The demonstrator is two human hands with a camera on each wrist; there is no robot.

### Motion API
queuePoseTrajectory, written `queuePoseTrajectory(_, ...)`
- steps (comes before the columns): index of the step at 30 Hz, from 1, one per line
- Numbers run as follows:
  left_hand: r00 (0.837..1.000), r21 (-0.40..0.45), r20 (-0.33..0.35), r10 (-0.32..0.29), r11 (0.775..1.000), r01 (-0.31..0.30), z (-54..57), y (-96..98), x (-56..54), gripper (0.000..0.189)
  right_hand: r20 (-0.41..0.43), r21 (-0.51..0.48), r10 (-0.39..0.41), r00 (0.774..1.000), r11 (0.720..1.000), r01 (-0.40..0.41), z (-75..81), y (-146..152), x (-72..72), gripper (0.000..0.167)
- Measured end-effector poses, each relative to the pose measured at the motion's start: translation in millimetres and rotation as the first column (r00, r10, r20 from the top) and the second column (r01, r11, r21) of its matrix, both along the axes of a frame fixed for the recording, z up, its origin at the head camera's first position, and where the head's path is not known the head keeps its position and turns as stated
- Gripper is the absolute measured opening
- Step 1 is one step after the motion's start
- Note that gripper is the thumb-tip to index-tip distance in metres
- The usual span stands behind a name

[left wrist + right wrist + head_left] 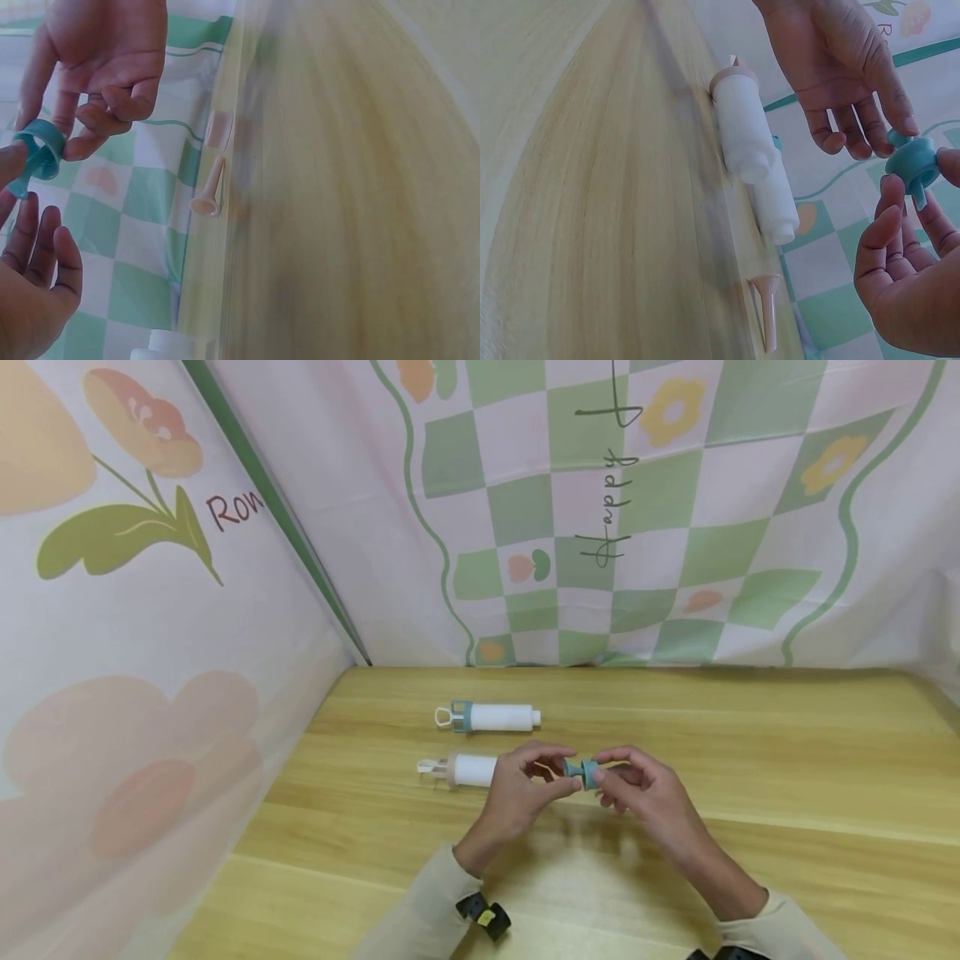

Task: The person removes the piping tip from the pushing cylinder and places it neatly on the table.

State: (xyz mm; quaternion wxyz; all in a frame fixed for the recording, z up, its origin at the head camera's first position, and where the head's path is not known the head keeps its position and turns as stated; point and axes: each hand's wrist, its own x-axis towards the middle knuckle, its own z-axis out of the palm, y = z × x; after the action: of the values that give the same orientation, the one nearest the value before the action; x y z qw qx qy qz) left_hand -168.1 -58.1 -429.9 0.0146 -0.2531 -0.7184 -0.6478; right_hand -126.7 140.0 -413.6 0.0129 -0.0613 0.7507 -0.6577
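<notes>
In the head view both hands meet over the wooden table. My left hand (521,785) pinches a small teal funnel-shaped piece (572,770) between thumb and fingertips. With thumb and fingers, my right hand (645,785) grips a teal cap (590,774). The funnel's stem runs through the cap, and its tip (919,198) shows beyond the cap's open side in the right wrist view. The left wrist view shows the ring-like cap (51,139) up close. Beside the left hand lies a white bottle (474,771) with a pink collar; the hand covers its far end.
Farther back lies a second white bottle (502,717) with a blue collar and a white loop handle. A pink funnel (768,307) lies on the table (330,827), beside a pink ring-like piece (219,130). Patterned cloth (570,510) hangs along the back and left edges.
</notes>
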Motion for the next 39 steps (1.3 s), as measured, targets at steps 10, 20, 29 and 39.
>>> queuePoseTrajectory(10, 0.999, 0.015, 0.035, 0.004, 1.000, -0.004, 4.4, -0.3, 2.2, 0.023, 0.004, 0.001, -0.005, 1.000, 1.000, 0.005, -0.2, 2.3, 2.3, 0.034)
queuePoseTrajectory(20, 0.998, -0.063, 0.053, 0.023, 0.998, -0.020, 16.5, -2.8, 1.4, 0.023, -0.054, 0.027, -0.018, 0.998, 0.999, 0.020, 1.2, 14.8, 1.5, 0.032)
queuePoseTrajectory(29, 0.999, -0.158, 0.025, 0.047, 0.986, -0.043, 19.7, -5.1, -9.2, 0.020, -0.100, 0.092, -0.019, 0.995, 0.995, 0.029, 5.4, 32.9, -2.3, 0.032)
queuePoseTrajectory(39, 0.992, -0.277, -0.105, 0.063, 0.957, -0.090, 34.2, 1.1, -26.2, 0.018, -0.130, 0.187, -0.009, 0.991, 0.982, 0.034, 13.6, 57.1, -11.2, 0.033)
